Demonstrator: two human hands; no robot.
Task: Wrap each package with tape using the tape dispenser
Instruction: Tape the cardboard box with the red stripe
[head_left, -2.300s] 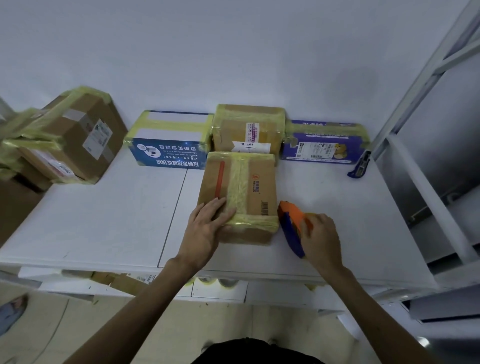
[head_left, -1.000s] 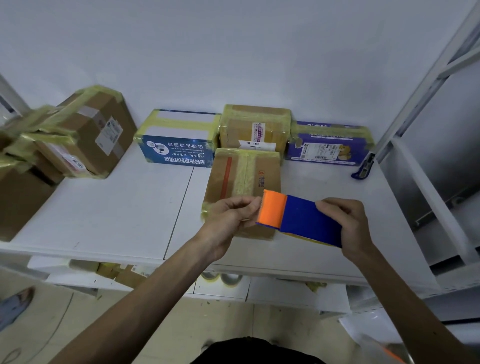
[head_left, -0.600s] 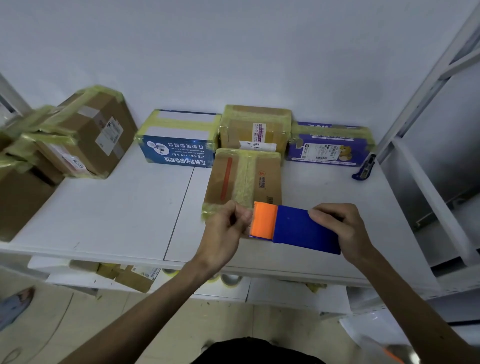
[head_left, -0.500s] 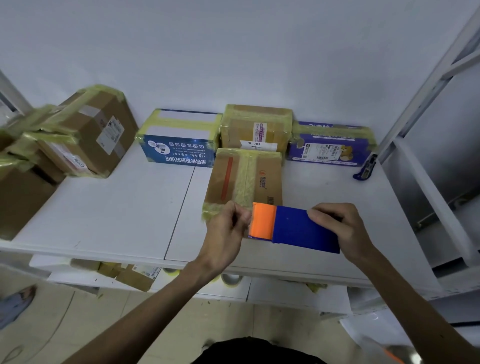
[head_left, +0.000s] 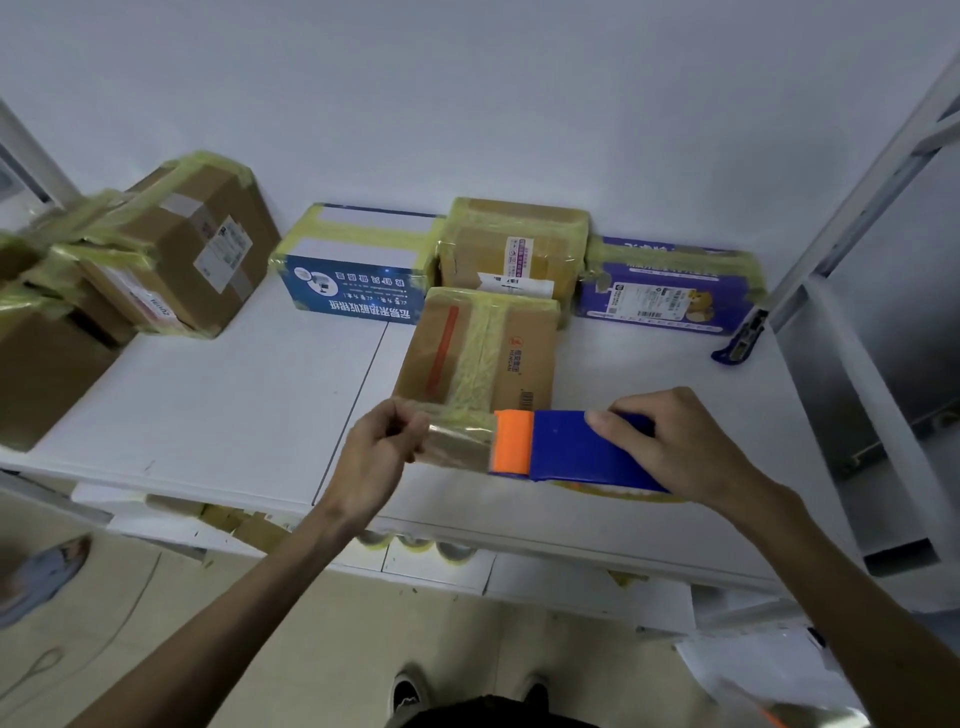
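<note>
A brown cardboard package (head_left: 483, 351) with a red stripe and yellowish tape along its top lies in the middle of the white table (head_left: 234, 405). Just in front of it, above the table's near part, my right hand (head_left: 670, 441) grips a blue and orange tape dispenser (head_left: 550, 444). My left hand (head_left: 382, 457) pinches the free end of the clear tape (head_left: 460, 441), a short strip stretched leftward from the orange end.
Along the wall stand taped boxes: a blue one (head_left: 358, 270), a brown one (head_left: 514, 244) and a purple one (head_left: 670, 288). Larger taped cartons (head_left: 171, 249) are stacked at the left. A blue utility knife (head_left: 740, 338) lies at the right by the white metal frame (head_left: 852, 208). Tape rolls (head_left: 415, 545) sit under the table.
The dispenser was lifted from the table beside the package. My left hand left the package top, took the tape end and has pulled a short strip out to the left.
</note>
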